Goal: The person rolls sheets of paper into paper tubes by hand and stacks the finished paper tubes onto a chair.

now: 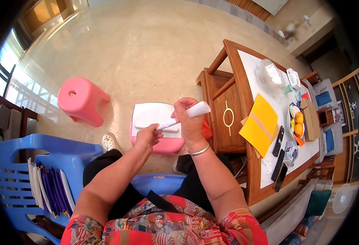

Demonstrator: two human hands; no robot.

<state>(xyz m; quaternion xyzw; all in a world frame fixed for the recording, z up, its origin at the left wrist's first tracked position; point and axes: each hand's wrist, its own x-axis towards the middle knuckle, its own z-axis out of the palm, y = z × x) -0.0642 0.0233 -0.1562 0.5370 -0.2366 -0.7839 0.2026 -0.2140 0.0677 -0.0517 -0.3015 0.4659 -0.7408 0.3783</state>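
Note:
A white paper rolled into a narrow cone [194, 111] is held between my two hands, its wide end up to the right. My left hand [147, 136] pinches the thin tip. Around the wider part, the fingers of my right hand [189, 122] are wrapped, with a silver bangle on that wrist. Below them, white sheets [149, 112] lie on a pink stool [165, 147], and a thin white roll [146, 127] rests on the sheets, partly hidden behind my hands.
On the right, a wooden table [251, 179] holds a yellow folder [259, 124], remotes [278, 141], oranges [298, 130] and a plastic container. Another pink stool [81, 98] stands on the left floor, near a blue chair [44, 143] with folded cloth-like items [52, 190].

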